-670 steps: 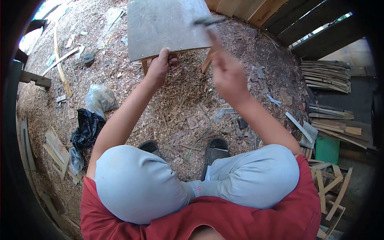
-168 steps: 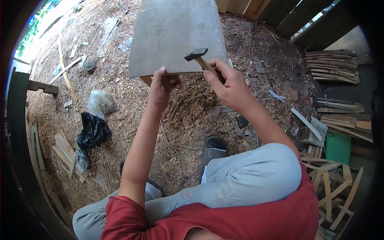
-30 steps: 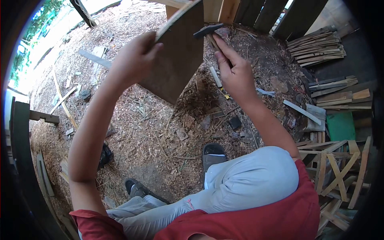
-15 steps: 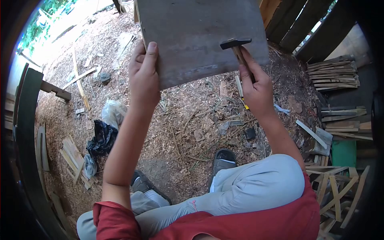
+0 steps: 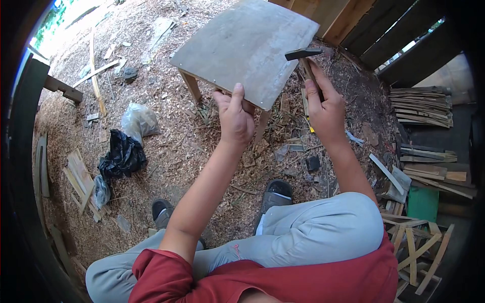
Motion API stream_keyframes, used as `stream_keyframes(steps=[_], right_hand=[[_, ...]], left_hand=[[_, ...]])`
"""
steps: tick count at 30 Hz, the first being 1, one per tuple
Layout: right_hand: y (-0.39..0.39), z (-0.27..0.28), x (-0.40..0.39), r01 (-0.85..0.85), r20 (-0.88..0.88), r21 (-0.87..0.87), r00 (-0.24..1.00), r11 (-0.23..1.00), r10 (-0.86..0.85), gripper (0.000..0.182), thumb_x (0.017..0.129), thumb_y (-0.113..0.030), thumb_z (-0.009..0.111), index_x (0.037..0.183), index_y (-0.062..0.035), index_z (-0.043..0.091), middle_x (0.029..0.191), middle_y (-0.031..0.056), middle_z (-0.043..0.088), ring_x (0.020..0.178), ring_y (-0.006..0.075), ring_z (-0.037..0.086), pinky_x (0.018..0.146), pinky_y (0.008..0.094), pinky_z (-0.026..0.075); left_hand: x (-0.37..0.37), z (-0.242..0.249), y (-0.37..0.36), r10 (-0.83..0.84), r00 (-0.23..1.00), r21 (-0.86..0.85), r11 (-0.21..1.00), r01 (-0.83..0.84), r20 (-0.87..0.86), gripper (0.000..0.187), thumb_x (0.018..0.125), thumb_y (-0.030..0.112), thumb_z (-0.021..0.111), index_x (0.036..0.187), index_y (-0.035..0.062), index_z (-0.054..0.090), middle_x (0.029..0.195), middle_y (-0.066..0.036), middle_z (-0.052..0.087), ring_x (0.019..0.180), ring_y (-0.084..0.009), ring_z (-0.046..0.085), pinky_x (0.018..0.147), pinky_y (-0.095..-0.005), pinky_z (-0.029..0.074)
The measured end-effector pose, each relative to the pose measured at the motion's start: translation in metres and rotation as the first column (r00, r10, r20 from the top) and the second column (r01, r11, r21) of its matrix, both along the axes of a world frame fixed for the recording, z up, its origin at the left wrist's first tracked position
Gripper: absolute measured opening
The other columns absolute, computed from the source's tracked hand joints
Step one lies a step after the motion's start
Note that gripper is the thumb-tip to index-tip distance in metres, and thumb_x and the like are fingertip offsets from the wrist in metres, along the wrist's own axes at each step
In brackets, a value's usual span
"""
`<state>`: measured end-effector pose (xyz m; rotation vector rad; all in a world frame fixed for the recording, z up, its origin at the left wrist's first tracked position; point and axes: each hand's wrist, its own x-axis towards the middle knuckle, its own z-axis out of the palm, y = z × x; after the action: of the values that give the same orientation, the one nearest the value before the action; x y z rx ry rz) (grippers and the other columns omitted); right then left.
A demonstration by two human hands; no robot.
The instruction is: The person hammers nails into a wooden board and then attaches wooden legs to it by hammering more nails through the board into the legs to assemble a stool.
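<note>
A small wooden stool (image 5: 245, 48) with a flat grey top sits tilted in front of me, one corner pointing toward me. A pale leg shows under its left corner. My left hand (image 5: 236, 118) grips the near edge of the top, thumb over the surface and the other fingers mostly hidden beneath. In my right hand (image 5: 327, 108) is a hammer (image 5: 303, 54), held upright by its wooden handle. Its dark metal head is beside the right edge of the top and overlaps it slightly in this view.
Wood shavings cover the ground. A black plastic bag (image 5: 121, 154) and a clear bag (image 5: 139, 121) lie to the left, near some wood strips (image 5: 81, 182). Stacked slats (image 5: 422, 107) and a green panel (image 5: 423, 204) are on the right. A plank fence (image 5: 369, 35) rises behind.
The stool has turned and tipped, so its near corner and a leg now show. My left hand has moved right along its edge. The hammer stays nearly in place.
</note>
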<state>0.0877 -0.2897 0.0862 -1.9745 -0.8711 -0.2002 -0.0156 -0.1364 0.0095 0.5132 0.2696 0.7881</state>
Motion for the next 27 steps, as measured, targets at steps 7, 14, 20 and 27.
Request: stream_keyframes(steps=[7,14,20,27], right_hand=[[0.002,-0.011,-0.009,-0.056,-0.026,-0.066,0.998,0.996,0.054,0.041,0.111,-0.017,0.064,0.151,-0.0130,0.068,0.128,0.0228,0.078,0.104,0.0366,0.081,0.089,0.0418,0.061],[0.004,0.002,-0.028,-0.206,-0.161,-0.151,0.970,0.967,0.182,0.044,0.110,-0.015,0.063,0.154,-0.0144,0.065,0.117,0.0216,0.080,0.093,0.0384,0.079,0.082,0.0436,0.060],[0.026,0.018,-0.038,-0.317,-0.080,-0.262,0.949,0.912,0.306,0.043,0.109,-0.015,0.064,0.152,-0.0181,0.066,0.110,0.0201,0.080,0.085,0.0384,0.078,0.074,0.0453,0.060],[0.034,0.024,-0.043,-0.268,0.115,-0.274,0.944,0.924,0.308,0.043,0.109,-0.014,0.064,0.151,-0.0208,0.067,0.110,0.0214,0.080,0.088,0.0401,0.080,0.073,0.0481,0.061]], left_hand=[[-0.024,-0.022,0.020,-0.188,0.965,0.063,0.977,0.203,-0.183,0.051,0.119,0.034,0.052,0.161,0.0142,0.031,0.153,-0.014,0.059,0.138,-0.0331,0.065,0.117,-0.0588,0.054],[-0.043,-0.035,0.113,-0.224,0.959,0.073,0.968,0.239,-0.174,0.066,0.118,0.058,0.042,0.151,0.0006,0.050,0.137,-0.016,0.071,0.123,-0.0329,0.074,0.109,-0.0505,0.063],[-0.035,-0.009,0.120,-0.218,0.874,0.106,0.951,0.290,-0.433,0.040,0.114,0.031,0.063,0.131,-0.0055,0.061,0.117,-0.020,0.076,0.105,-0.0268,0.080,0.094,-0.0415,0.071],[-0.038,-0.012,0.074,-0.293,0.911,0.067,0.943,0.325,-0.290,0.038,0.115,0.026,0.061,0.139,-0.0029,0.055,0.127,-0.016,0.075,0.114,-0.0275,0.079,0.099,-0.0441,0.071]])
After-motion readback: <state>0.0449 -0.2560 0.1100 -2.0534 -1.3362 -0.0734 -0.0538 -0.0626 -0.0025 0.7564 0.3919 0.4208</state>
